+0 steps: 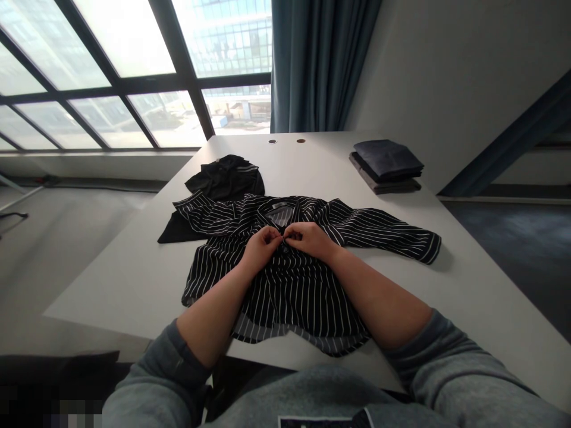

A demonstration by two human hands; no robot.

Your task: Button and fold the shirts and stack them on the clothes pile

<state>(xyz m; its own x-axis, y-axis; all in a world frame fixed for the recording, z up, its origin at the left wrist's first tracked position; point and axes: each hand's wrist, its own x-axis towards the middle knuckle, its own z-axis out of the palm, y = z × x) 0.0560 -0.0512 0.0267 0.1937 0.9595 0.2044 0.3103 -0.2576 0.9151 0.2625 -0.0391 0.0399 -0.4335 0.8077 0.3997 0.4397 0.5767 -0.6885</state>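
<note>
Pinched together at the front of the striped shirt, your left hand and right hand meet fingertip to fingertip, each grip pressed on a small fold of cloth at the placket just below the collar. What sits between the fingertips is too small to tell.

From your head view, the striped shirt lies spread on the white worktop right in front of you, its hem hanging a little over the near edge. One sleeve stretches out to the right of the shirt's body, the other bunches up at its left.

Just behind the shirt's left shoulder, touching it, lies a crumpled black garment. Well beyond the shirt's right sleeve, near the wall, sits a stack of folded dark clothes. Past the far edge of the worktop, behind the shirt, are a window and a blue curtain.
</note>
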